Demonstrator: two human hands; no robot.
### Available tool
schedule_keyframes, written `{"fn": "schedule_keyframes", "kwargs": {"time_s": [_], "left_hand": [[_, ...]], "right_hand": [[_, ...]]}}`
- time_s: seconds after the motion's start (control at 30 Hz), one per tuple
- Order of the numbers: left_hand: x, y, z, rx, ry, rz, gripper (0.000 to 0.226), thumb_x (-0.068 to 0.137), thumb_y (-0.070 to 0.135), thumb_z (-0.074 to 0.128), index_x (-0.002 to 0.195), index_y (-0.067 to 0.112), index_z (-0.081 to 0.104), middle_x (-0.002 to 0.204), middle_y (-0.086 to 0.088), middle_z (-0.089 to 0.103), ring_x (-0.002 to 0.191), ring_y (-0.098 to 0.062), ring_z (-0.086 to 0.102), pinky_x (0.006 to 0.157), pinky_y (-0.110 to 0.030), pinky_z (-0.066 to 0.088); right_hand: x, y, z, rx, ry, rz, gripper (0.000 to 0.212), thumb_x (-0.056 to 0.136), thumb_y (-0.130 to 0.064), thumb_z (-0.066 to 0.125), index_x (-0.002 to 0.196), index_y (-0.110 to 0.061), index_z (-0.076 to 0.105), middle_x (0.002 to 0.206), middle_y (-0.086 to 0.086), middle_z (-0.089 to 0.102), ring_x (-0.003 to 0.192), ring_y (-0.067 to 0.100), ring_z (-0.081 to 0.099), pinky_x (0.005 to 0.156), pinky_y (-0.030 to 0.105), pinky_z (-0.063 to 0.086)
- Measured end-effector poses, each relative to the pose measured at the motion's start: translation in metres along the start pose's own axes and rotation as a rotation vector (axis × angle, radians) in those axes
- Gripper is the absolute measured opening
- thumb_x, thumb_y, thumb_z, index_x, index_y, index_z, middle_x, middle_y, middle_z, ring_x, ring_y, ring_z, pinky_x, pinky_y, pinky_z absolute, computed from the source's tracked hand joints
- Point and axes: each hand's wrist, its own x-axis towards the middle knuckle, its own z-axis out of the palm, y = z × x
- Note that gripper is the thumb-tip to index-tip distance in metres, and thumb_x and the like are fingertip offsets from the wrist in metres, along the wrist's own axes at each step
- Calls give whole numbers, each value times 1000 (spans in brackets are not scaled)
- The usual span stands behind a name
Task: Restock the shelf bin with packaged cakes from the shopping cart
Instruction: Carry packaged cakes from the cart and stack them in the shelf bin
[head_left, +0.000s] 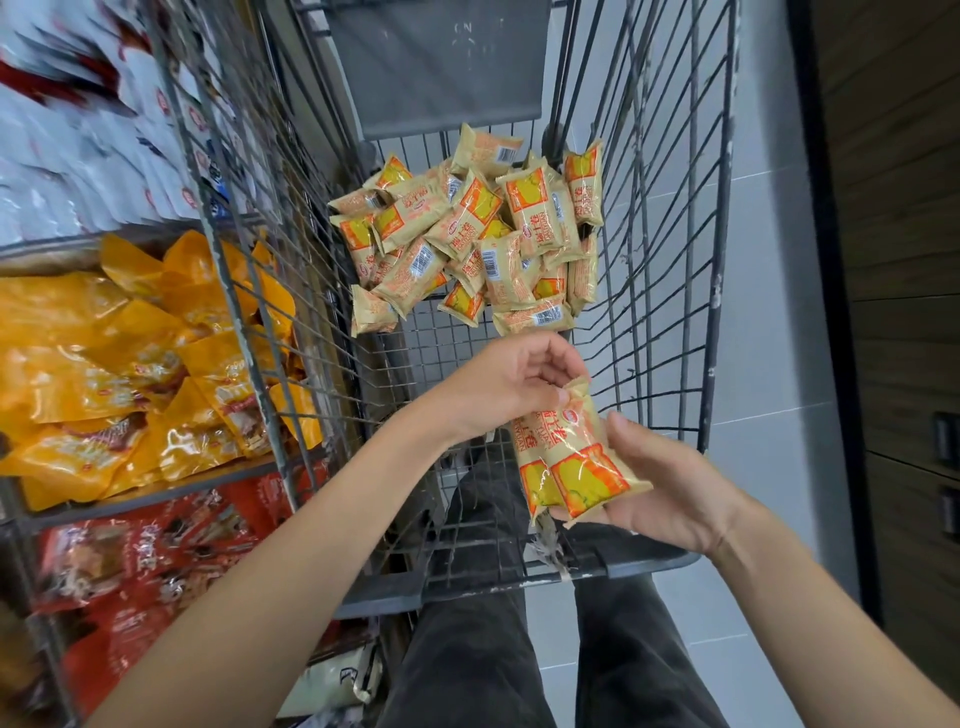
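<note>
Holding two cake packets side by side over the near end of the shopping cart, the right hand is cupping them from below, its fingers curled up under their lower ends and its thumb lying along their right edge. The left hand is coming across from the other side and pinching the top corner of the same packets between its thumb and curled fingers, so both hands are gripping the one small bundle. The packets are sitting tilted, their yellow-and-orange picture panels pointing down toward the right palm and their sealed ends pointing up under the left fingertips.

Beyond the grip, farther into the cart, a loose heap of matching cake packets is lying jumbled at the far end of the wire basket, well apart from the two being held. Some are showing barcodes, others their printed fronts.

To the left of the grip, past the cart's wire side, a shelf rack is standing close by. A bin of orange bags is sitting about level with the hands, red bags are lying on the tier below it, and white bags are filling the tier above, blurred. Below the grip, the person's dark trousers are showing through the cart's wire bottom.
</note>
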Motion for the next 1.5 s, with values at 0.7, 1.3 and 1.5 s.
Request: {"fn": "schedule_keyframes", "kwargs": {"time_s": [0.7, 1.3, 1.5], "left_hand": [[154, -34, -126, 1015, 805, -294, 50, 89, 18, 58, 133, 8, 37, 135, -12, 37, 126, -28, 33, 105, -36, 31], [109, -39, -101, 683, 990, -149, 38, 85, 8, 60, 118, 4, 41, 116, -14, 52, 107, -31, 54, 88, -40, 46], [19, -44, -41, 354, 1020, -9, 50, 83, 3, 62, 127, 4, 37, 107, 2, 44, 100, -9, 44, 81, -8, 36]], "right_hand": [[23, -14, 13, -732, 597, -69, 55, 81, -27, 70, 130, -36, 44, 110, -11, 66, 95, 11, 66, 82, 32, 53], [15, 1, 24, -759, 570, -134, 56, 84, -25, 68, 132, -36, 42, 111, -15, 63, 99, 7, 62, 74, 23, 49], [-18, 15, 40, -770, 559, -217, 49, 82, -30, 70, 123, -41, 45, 108, -15, 65, 95, 5, 64, 68, 19, 48]]}}
